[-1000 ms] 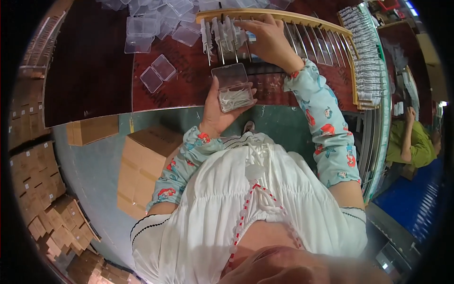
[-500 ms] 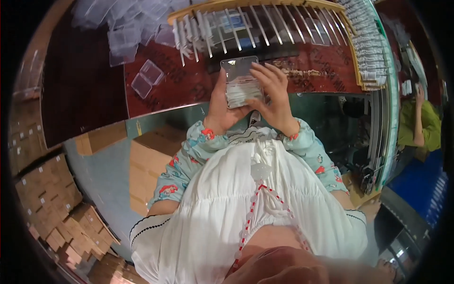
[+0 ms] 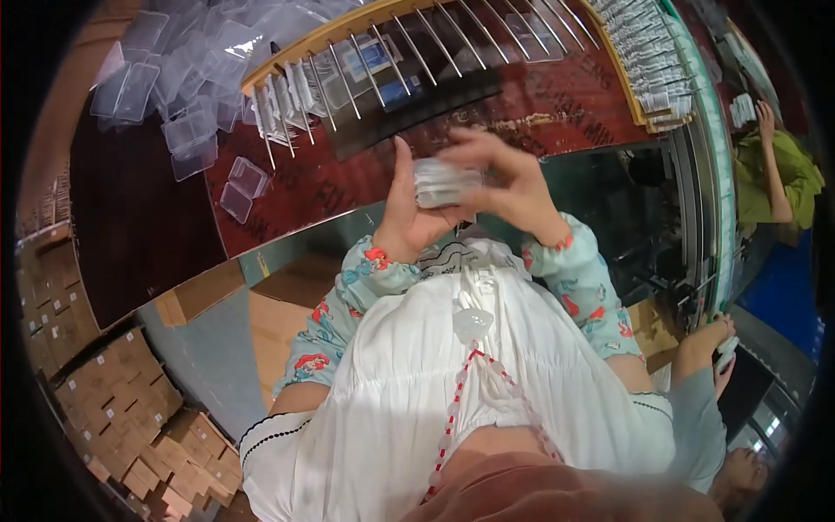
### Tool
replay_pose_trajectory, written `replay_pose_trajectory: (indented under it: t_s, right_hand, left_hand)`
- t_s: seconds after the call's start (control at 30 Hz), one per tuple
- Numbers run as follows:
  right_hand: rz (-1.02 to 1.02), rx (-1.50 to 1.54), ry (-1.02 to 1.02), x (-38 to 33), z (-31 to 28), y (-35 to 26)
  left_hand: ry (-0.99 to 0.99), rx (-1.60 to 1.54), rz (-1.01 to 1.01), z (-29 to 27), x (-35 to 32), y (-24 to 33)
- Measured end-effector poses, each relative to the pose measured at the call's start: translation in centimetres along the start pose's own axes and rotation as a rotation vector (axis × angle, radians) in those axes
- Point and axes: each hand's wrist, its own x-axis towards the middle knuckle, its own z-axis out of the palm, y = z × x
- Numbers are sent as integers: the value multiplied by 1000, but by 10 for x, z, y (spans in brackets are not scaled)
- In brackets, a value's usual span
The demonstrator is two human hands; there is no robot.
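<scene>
Dim, warm light; motion-blurred centre, heavy fisheye vignette.

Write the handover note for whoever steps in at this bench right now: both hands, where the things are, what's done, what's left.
Left hand: grips the small clear plastic box from its left side.
Right hand: over the box's top and right side, fingers spread; blurred.
Box: held above the near edge of the red table; whitish contents, lid state unclear.
Wooden rack with metal rods stands beyond the hands, clear packets hanging at its left end.
Empty clear boxes lie far left.
Done: box filled, by its look.
Left: apparently closing it and setting it down.
</scene>
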Motion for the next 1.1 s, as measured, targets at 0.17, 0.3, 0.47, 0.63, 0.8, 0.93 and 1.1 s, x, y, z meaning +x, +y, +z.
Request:
replay_pose_trajectory:
  t_s: [0.17,0.3,0.47,0.63,0.8,0.93,1.1]
  right_hand:
    - [17,231,124,-14,-13,1]
    - [114,133,115,-15,-22,-5]
    - [147,-15,117,-23,-27,-8]
    - [162,226,175,-25,-26,-15]
    - [94,211,253,-33,-49,-16]
    - [15,156,277,-46,-66,-28]
    - [-35,75,332,-61,-78,-38]
  left_hand:
    - [0,431,249,15,-2,-9]
    - [-112,1473,847,2,5,8]
    - [-38,1397,506,20,-2,8]
    - [-153,1385,744,30,8,1]
    - [-224,1228,552,53,22,-12]
    - [-341,1205,427,79,30,-18]
    - [-362,1523,693,87,43,-41]
